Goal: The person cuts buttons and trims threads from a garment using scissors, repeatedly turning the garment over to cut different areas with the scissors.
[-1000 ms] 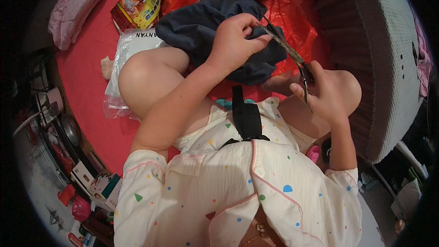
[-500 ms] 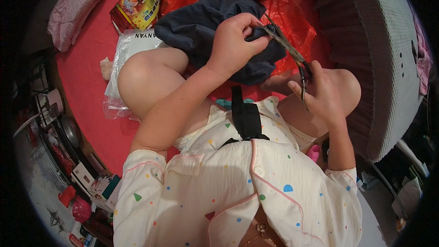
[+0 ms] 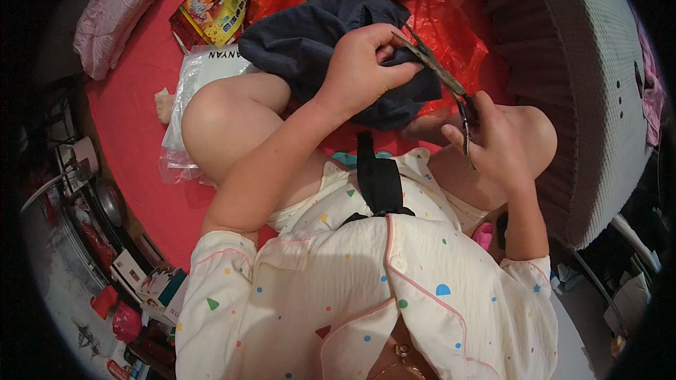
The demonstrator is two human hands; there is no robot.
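Observation:
My left hand [image 3: 362, 70] is closed on the upper right part of a dark blue cloth [image 3: 296, 39], fingers pinched at its edge. The cloth lies bunched between my knees. My right hand [image 3: 498, 142] holds a pair of dark-handled scissors [image 3: 451, 83], fingers in the handles. The scissor blades point up and left, slightly parted, with their tips close beside my left fingertips. Whether fabric lies between the blades is too small to tell.
Red plastic bags [image 3: 451, 14] lie behind the cloth on a red sheet [image 3: 130, 112]. A yellow and red packet [image 3: 215, 3] and a clear plastic bag [image 3: 186, 112] are at the left. A pink pillow [image 3: 120, 10] sits farther left, a grey padded piece [image 3: 598, 98] at the right.
The scissor blades have opened a little and their tips have shifted slightly up beside my left fingers. My left hand keeps its pinch on the cloth, nearly unmoved.

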